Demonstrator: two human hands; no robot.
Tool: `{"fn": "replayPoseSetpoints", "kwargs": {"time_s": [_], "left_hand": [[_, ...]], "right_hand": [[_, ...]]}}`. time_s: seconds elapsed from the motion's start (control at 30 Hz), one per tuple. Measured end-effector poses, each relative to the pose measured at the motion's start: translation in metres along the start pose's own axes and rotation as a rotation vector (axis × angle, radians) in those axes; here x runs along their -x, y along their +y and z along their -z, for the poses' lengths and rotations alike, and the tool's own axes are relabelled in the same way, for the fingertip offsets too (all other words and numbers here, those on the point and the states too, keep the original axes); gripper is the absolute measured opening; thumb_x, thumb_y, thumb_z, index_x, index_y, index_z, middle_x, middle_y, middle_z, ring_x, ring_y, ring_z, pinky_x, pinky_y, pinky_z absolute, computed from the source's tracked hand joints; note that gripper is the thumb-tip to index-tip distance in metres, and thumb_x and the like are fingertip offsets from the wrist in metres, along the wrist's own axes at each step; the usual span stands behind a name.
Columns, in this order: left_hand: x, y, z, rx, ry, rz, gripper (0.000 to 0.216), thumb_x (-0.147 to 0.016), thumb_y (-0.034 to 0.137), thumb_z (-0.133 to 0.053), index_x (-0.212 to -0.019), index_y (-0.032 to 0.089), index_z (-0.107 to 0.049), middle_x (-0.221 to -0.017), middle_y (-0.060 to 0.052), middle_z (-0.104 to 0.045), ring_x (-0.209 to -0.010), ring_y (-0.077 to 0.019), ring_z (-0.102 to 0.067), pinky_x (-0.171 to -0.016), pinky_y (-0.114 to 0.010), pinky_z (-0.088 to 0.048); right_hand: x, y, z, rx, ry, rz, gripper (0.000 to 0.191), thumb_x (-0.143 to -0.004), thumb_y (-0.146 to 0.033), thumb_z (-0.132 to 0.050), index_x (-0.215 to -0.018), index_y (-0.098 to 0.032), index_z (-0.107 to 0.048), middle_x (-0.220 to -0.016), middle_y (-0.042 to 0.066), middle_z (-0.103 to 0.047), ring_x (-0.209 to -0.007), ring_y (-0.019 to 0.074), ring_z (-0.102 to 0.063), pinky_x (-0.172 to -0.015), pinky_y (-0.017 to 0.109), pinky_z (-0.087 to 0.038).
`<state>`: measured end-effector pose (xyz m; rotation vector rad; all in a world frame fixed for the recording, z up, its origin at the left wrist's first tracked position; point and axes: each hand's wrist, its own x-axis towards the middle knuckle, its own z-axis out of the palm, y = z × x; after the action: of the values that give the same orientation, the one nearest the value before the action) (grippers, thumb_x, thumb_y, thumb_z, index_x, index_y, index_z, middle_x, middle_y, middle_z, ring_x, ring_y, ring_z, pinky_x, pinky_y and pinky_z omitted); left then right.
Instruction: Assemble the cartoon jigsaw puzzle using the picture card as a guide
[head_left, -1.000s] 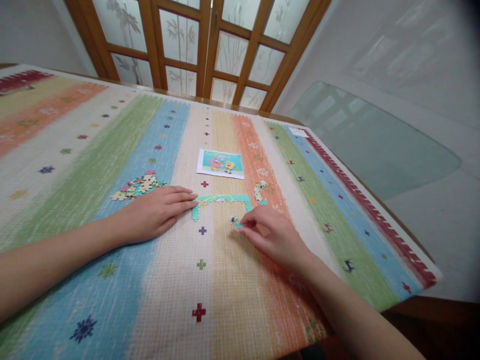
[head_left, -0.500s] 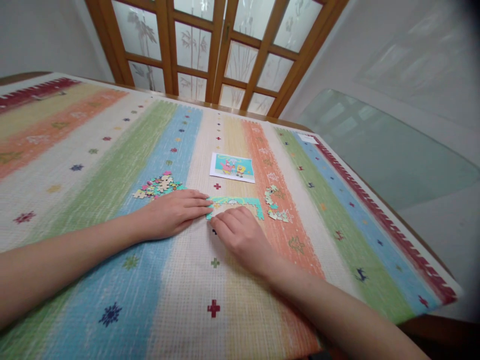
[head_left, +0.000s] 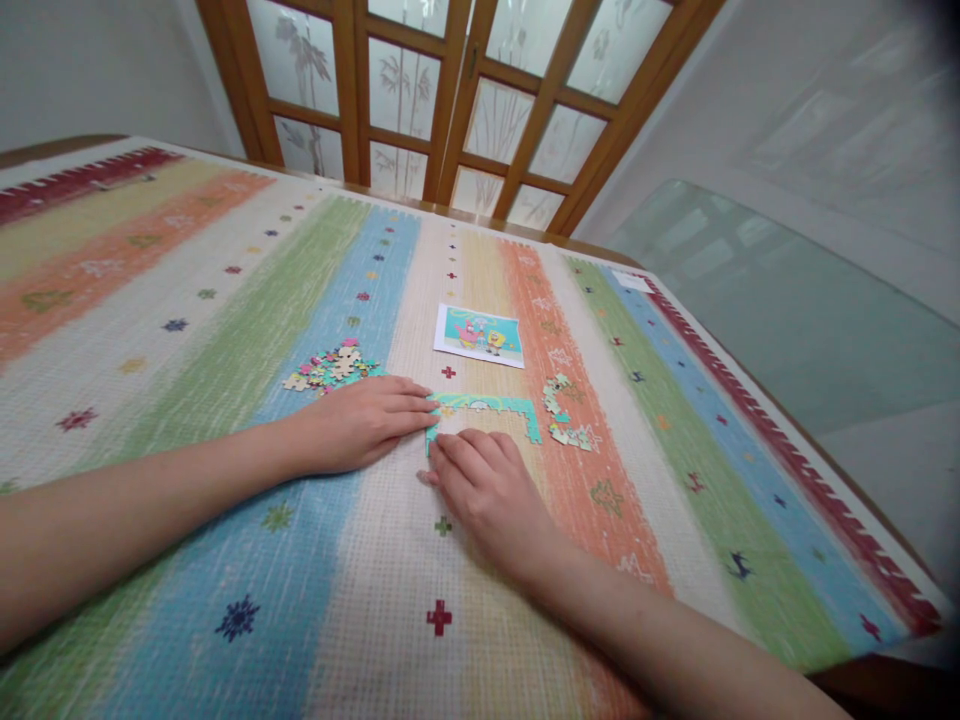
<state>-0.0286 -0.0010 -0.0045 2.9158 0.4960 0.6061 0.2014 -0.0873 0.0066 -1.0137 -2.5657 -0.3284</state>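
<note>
Across the middle of the striped, cloth-covered tabletop (head_left: 390,570), you've got a partly joined puzzle border (head_left: 499,405), mostly teal, with a long far row and short legs at both ends coming toward you. Your left hand (head_left: 367,420) lies flat, fingers straight and together, nothing gripped, tips touching the border's far left corner. Your right hand (head_left: 487,495) is bent over the near end of the left leg, fingers curled; can't tell whether they pinch a piece, contact point is hidden. Pile of loose pieces (head_left: 341,365), mixed colors, sits just beyond your left hand, left of the border. Right of the border: a curved cluster of pieces (head_left: 553,402) and, just nearer you, a short row of pieces (head_left: 571,437). Beyond the border, a picture card (head_left: 480,332) lies flat, pink and yellow cartoon figures on teal. Wood-framed glass doors (head_left: 352,100) stand past the far edge.
</note>
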Motion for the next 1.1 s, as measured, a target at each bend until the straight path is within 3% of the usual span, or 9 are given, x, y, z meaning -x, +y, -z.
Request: {"fn": "replayPoseSetpoints", "kwargs": {"time_s": [0.2, 0.37, 0.43, 0.6, 0.67, 0.77, 0.9, 1.1], "left_hand": [[0.000, 0.001, 0.001, 0.014, 0.012, -0.002, 0.036, -0.102, 0.018, -0.045, -0.134, 0.018, -0.062, -0.133, -0.008, -0.068, -0.132, -0.0239, -0.056, -0.111, -0.044, -0.044], [0.001, 0.000, 0.001, 0.001, -0.015, 0.001, 0.038, -0.101, 0.017, -0.045, -0.137, 0.018, -0.059, -0.134, -0.008, -0.067, -0.131, -0.0249, -0.056, -0.110, -0.045, -0.045], [0.000, 0.001, 0.002, 0.004, -0.026, 0.003, 0.039, -0.102, 0.018, -0.044, -0.138, 0.019, -0.059, -0.134, -0.008, -0.067, -0.131, -0.0249, -0.055, -0.110, -0.045, -0.045], [0.000, 0.001, 0.004, 0.030, -0.015, -0.001, 0.042, -0.101, 0.015, -0.042, -0.140, 0.022, -0.057, -0.135, -0.007, -0.066, -0.132, -0.0237, -0.054, -0.111, -0.044, -0.044], [0.000, 0.001, 0.003, 0.026, -0.011, 0.001, 0.043, -0.101, 0.014, -0.042, -0.140, 0.022, -0.056, -0.136, -0.006, -0.066, -0.132, -0.0232, -0.055, -0.110, -0.043, -0.044], [0.002, -0.001, 0.001, 0.035, 0.002, 0.010, 0.043, -0.101, 0.015, -0.043, -0.141, 0.023, -0.056, -0.136, -0.006, -0.065, -0.131, -0.0231, -0.055, -0.110, -0.042, -0.044], [0.004, -0.002, -0.001, 0.053, 0.001, 0.017, 0.044, -0.101, 0.016, -0.043, -0.143, 0.025, -0.054, -0.138, -0.005, -0.064, -0.133, -0.0224, -0.054, -0.111, -0.042, -0.043], [0.004, -0.003, 0.001, 0.070, 0.008, 0.031, 0.043, -0.102, 0.018, -0.044, -0.143, 0.027, -0.055, -0.137, -0.004, -0.065, -0.132, -0.0216, -0.054, -0.111, -0.040, -0.044]], "right_hand": [[0.005, -0.004, 0.003, -0.068, -0.109, -0.101, 0.027, -0.102, -0.030, -0.052, -0.117, -0.013, -0.066, -0.105, 0.013, -0.071, -0.101, 0.0282, -0.057, -0.086, 0.043, -0.040], [0.000, 0.013, 0.012, -0.417, -0.056, -0.272, 0.019, -0.100, -0.023, -0.049, -0.111, -0.019, -0.064, -0.107, 0.010, -0.070, -0.102, 0.0236, -0.061, -0.087, 0.039, -0.047], [-0.003, 0.029, 0.023, -0.501, 0.022, -0.349, 0.017, -0.100, -0.023, -0.049, -0.111, -0.020, -0.062, -0.107, 0.010, -0.070, -0.100, 0.0223, -0.063, -0.087, 0.038, -0.049], [0.007, 0.086, 0.065, -0.445, 0.225, -0.606, 0.018, -0.098, -0.032, -0.055, -0.109, -0.022, -0.064, -0.105, 0.009, -0.071, -0.093, 0.0209, -0.065, -0.083, 0.038, -0.052], [0.023, 0.110, 0.073, -0.440, 0.209, -0.696, 0.024, -0.096, -0.037, -0.057, -0.113, -0.022, -0.066, -0.107, 0.009, -0.071, -0.091, 0.0215, -0.067, -0.081, 0.038, -0.054], [0.053, 0.138, 0.069, -0.367, 0.026, -0.778, 0.027, -0.095, -0.041, -0.056, -0.108, -0.022, -0.071, -0.108, 0.011, -0.073, -0.088, 0.0233, -0.068, -0.077, 0.039, -0.054], [0.077, 0.155, 0.047, -0.336, -0.157, -0.711, 0.027, -0.093, -0.041, -0.060, -0.101, -0.021, -0.077, -0.095, 0.010, -0.073, -0.083, 0.0236, -0.067, -0.075, 0.040, -0.053], [0.073, 0.157, 0.031, -0.326, -0.174, -0.535, 0.023, -0.094, -0.037, -0.063, -0.103, -0.021, -0.077, -0.089, 0.009, -0.067, -0.083, 0.0218, -0.063, -0.076, 0.037, -0.050]]}}
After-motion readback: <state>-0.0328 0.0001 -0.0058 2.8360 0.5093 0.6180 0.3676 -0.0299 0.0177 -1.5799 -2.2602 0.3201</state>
